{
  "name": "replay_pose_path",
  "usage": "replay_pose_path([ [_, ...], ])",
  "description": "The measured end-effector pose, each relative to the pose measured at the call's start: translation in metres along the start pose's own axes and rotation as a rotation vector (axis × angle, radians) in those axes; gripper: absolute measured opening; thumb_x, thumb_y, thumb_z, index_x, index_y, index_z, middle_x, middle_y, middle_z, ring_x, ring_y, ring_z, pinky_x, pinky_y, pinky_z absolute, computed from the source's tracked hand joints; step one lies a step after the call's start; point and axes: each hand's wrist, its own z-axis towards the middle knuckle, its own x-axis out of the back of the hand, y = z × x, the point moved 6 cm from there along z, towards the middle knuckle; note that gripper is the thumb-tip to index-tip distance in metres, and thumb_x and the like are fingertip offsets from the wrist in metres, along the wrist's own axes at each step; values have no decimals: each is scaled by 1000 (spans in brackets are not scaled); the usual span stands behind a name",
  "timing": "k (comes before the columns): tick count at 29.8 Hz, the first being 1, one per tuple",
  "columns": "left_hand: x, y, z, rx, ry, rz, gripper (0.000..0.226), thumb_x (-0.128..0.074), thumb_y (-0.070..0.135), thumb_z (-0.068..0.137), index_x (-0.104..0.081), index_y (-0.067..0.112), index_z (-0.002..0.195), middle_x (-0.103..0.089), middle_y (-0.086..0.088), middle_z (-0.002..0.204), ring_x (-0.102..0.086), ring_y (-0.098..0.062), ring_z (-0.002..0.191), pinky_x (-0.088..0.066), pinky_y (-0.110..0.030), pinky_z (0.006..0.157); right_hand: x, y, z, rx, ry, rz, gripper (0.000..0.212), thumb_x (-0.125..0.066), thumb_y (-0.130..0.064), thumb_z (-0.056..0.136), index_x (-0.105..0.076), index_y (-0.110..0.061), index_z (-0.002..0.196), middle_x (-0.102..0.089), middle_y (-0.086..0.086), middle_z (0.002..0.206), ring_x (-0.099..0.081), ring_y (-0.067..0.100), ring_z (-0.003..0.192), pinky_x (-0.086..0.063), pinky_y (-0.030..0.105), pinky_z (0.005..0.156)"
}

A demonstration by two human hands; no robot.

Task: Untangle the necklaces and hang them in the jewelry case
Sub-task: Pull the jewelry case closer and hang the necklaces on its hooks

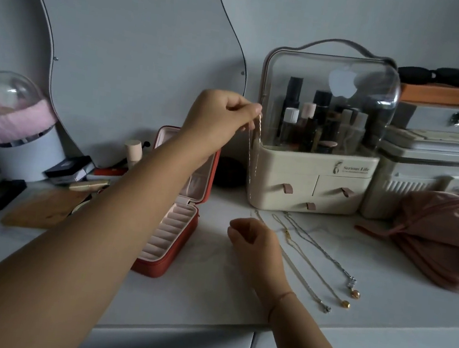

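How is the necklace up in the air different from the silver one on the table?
The held necklace hangs straight down, pinched by the left hand; the silver necklace lies stretched out on the table. The held necklace looks thinner and pale gold; the silver necklace is chunkier and grey. The silver necklace ends in a gold ball; no pendant shows on the held necklace. Both are long chains.

The left forearm (120,218) hides part of the jewelry case (170,240); the blurred pink pouch (441,241) runs off-frame.
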Motion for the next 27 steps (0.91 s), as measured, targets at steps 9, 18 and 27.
replay_pose_path([
  [9,-12,-45,2,192,95,-172,15,-62,18,90,-71,9,81,-65,-2,68,-54,-9,59,-45,-14,60,34,1,-54,97,101,-57,24,-57,-12,92,-65,-34,93,-64,-12,72,-59,0,77,-43,13,66],
  [18,-71,-126,-30,447,54,-231,11,-58,10,91,-65,5,85,-57,-3,64,-47,-7,54,-41,-15,57,68,11,-103,194,259,-201,39,-64,-10,88,-59,-28,122,-64,-16,84,-58,-1,86,-43,7,71],
  [27,-83,-162,-42,448,59,9,14,-65,23,87,-69,14,78,-64,4,67,-59,-16,71,-45,-27,72,75,20,-119,225,438,-307,22,-78,-4,73,-68,-21,82,-61,-13,74,-58,3,72,-41,4,64],
])
